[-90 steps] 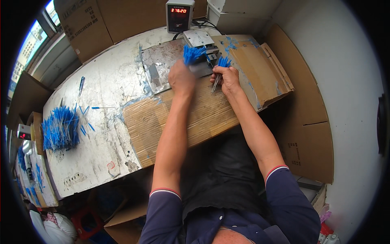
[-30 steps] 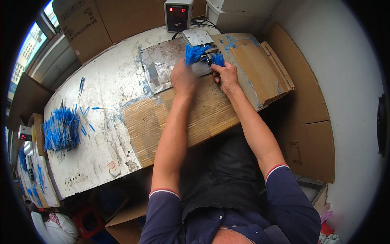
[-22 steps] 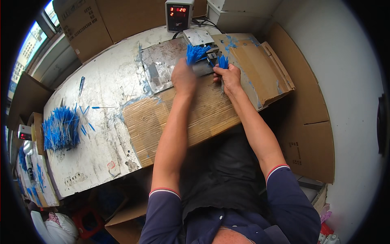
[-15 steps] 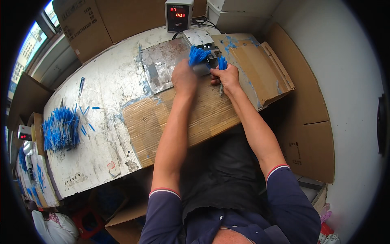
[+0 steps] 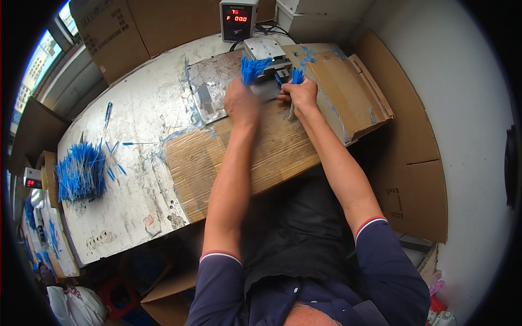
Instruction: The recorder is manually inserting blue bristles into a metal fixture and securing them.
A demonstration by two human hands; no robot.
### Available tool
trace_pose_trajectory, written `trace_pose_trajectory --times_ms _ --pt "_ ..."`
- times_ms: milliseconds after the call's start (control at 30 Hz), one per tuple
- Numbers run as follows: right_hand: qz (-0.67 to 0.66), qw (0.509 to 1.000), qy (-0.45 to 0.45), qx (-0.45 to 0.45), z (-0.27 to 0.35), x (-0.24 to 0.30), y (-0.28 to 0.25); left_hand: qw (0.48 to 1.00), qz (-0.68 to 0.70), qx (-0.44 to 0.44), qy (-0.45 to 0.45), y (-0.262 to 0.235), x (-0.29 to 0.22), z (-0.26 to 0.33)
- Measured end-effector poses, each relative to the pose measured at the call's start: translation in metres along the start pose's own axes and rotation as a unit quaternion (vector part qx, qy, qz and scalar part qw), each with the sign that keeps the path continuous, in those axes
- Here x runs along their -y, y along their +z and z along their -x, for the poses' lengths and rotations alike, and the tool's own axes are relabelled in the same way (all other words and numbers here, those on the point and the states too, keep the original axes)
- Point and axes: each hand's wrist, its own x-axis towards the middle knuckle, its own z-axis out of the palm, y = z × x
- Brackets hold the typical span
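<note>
Head view. The left hand [image 5: 241, 103] is at the far middle of the worktable [image 5: 130, 201], over the near part of a worn metal plate [image 5: 209, 95]. Its fingers are closed around the left bunch [image 5: 253, 69], a cluster of thin pieces whose blue ends fan out beyond the hand toward the far right. The hand is partly blurred, so the exact finger placement cannot be determined.

The right hand [image 5: 303, 96] is just right of the left hand, the two being apart. Its fingers are curled around the right bunch [image 5: 297, 76]; the blue ends point to the far side and the thin, pale stems extend below the hand to the near side. The thumb and index finger are near the small machine [image 5: 265, 50]; whether they pinch a separate piece cannot be determined.

A display unit [image 5: 237, 22] with lit red digits stands on the far side of the machine. A flat cardboard sheet [image 5: 234, 163] covers the near part of the worktable beneath the forearms. At the left lie a large blue pile [image 5: 81, 171] of similar pieces, several loose blue pieces [image 5: 120, 169] and a pen [image 5: 108, 115].
</note>
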Motion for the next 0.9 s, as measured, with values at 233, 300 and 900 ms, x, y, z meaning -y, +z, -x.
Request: trace_pose_trajectory --times_ms 233,300,900 --pt "0.074 0.996 0.027 -0.030 -0.005 0.002 0.017 1.000 0.019 -0.004 -0.007 -0.001 0.002 0.000" --pt "0.079 0.996 0.027 -0.034 -0.005 0.001 0.019 1.000 0.019 -0.002 -0.016 -0.001 0.002 0.000" --pt "-0.139 0.987 0.070 0.036 -0.001 -0.007 0.001 0.998 0.011 0.066 -0.007 -0.001 -0.001 0.000"
